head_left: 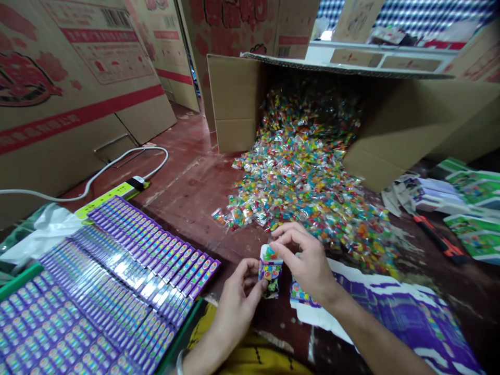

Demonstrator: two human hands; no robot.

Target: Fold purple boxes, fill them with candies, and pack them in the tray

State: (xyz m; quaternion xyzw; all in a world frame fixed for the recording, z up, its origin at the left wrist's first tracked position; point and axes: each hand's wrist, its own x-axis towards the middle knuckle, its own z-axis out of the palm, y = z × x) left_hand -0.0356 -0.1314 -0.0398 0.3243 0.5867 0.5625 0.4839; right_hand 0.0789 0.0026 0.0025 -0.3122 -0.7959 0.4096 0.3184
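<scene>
My left hand is closed round a small purple candy box and holds it upright just above the table, its top end open. Fingers of my right hand pinch a small clear bag of colourful candy at the mouth of that box, the bag partly inside. Beneath my right forearm lies a fanned row of flat purple cartons. Beyond both hands spreads a large heap of candy bags, spilling from a cardboard box lying on its side.
At the left, several rows of purple candy boxes fill a green-edged tray. A yellow-green power strip with a white cable sits behind them. An orange-and-black cutter and green-and-white packs lie at the right. Large cartons stand behind.
</scene>
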